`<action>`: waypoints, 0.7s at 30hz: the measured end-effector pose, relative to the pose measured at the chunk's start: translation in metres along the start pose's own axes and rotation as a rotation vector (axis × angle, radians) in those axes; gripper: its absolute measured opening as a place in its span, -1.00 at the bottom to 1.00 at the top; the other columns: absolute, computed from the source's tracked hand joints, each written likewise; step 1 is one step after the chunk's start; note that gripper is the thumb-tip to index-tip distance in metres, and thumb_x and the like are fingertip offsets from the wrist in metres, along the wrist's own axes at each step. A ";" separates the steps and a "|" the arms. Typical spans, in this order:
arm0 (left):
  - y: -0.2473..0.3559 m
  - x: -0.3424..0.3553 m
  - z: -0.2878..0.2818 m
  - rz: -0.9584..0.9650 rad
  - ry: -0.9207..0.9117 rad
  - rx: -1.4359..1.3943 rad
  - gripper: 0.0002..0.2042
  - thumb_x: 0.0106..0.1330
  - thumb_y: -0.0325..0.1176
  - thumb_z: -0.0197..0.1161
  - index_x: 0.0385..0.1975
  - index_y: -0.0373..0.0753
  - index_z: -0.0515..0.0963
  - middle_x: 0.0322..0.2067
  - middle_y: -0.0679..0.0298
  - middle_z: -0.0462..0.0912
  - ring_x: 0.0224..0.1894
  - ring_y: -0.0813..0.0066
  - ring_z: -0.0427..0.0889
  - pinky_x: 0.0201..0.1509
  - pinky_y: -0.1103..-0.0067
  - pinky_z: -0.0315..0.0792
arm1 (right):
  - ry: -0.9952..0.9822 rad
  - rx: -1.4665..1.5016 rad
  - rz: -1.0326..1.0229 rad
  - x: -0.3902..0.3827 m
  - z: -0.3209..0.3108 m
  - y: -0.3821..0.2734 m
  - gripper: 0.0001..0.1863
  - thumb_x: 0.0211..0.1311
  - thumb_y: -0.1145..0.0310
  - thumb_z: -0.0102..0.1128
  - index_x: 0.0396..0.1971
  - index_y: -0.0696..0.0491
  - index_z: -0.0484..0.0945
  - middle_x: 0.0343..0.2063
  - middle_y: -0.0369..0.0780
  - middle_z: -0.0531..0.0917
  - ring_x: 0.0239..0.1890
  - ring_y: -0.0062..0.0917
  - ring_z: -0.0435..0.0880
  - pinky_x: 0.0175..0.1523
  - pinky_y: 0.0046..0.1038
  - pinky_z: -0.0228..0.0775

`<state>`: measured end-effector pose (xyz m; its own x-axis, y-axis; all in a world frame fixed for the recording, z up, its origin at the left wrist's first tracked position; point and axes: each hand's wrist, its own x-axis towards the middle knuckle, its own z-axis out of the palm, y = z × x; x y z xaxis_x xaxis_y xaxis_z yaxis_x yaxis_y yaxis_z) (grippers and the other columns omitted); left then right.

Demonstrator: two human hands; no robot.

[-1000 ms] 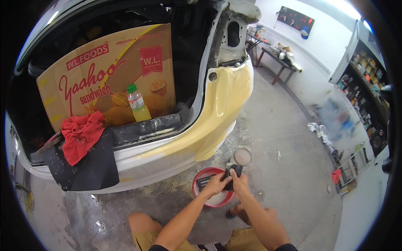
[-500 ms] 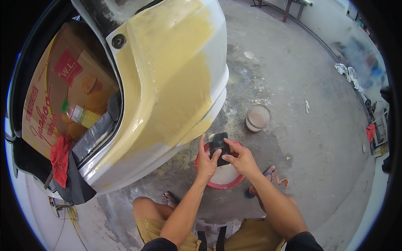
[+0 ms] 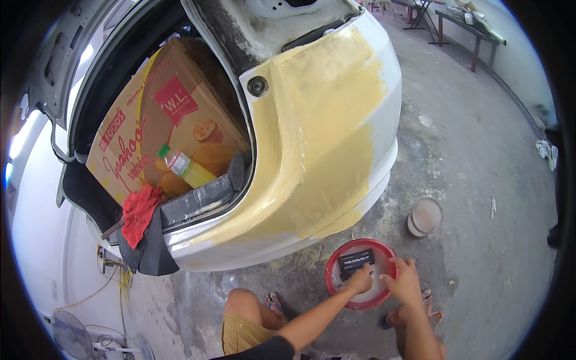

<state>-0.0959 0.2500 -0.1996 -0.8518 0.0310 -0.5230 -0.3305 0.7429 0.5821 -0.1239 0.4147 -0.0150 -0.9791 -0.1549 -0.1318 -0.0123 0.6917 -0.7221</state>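
Observation:
A red basin (image 3: pixel 332 267) of milky liquid sits on the floor below the car's corner. A black rectangular block (image 3: pixel 354 258) with white print lies in it. My left hand (image 3: pixel 359 279) reaches inside below that block, fingers curled around something mostly hidden and dark. My right hand (image 3: pixel 403 279) is at the basin's right rim, thumb and fingers apart, holding nothing visible. The white car's rear corner (image 3: pixel 324 138) has broad patches of yellowish filler above the basin.
The open boot holds a cardboard box (image 3: pixel 138 156) and bottle (image 3: pixel 192 172); a red cloth (image 3: pixel 139 219) hangs over its edge. A round bucket (image 3: pixel 425 216) stands beside the car. A fan (image 3: pixel 72 336) is lower left, benches (image 3: pixel 465 24) upper right.
My hands have moved from holding a black pad together above the basin to separate places: left down inside it, right opened at the rim. The view has also swung about.

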 end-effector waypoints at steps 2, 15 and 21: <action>-0.016 0.007 0.034 0.034 -0.085 0.181 -0.73 0.47 -0.39 0.10 0.05 -0.40 0.51 -0.06 -0.19 0.73 -0.03 -0.22 0.76 0.06 0.09 0.66 | -0.061 0.032 0.039 -0.002 -0.008 0.003 -0.46 0.07 0.24 0.55 0.10 0.01 0.67 -0.16 -0.01 0.62 -0.07 -0.08 0.68 0.11 -0.12 0.53; 0.096 -0.167 -0.206 0.455 0.256 0.464 -0.67 0.48 -0.46 0.01 0.19 -0.36 0.47 0.32 -0.23 0.48 0.21 -0.16 0.63 0.33 0.19 0.51 | 0.072 0.105 0.001 0.010 -0.044 0.027 -0.58 0.18 0.19 0.47 0.02 0.04 0.72 -0.15 0.00 0.68 -0.05 -0.07 0.70 0.10 -0.14 0.54; 0.167 -0.218 -0.401 0.697 1.059 0.716 -0.59 0.25 -0.60 0.23 0.12 -0.26 0.63 0.06 0.08 0.67 0.10 0.07 0.69 0.13 0.33 0.63 | 0.092 0.061 -0.034 0.008 -0.036 0.031 -0.59 0.21 0.18 0.44 0.01 0.05 0.73 -0.13 0.01 0.69 -0.04 -0.07 0.70 0.11 -0.14 0.54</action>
<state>-0.1283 0.0988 0.2617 -0.7507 0.2550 0.6095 0.2668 0.9610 -0.0734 -0.1391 0.4602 -0.0139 -0.9928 -0.1108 -0.0457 -0.0365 0.6425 -0.7654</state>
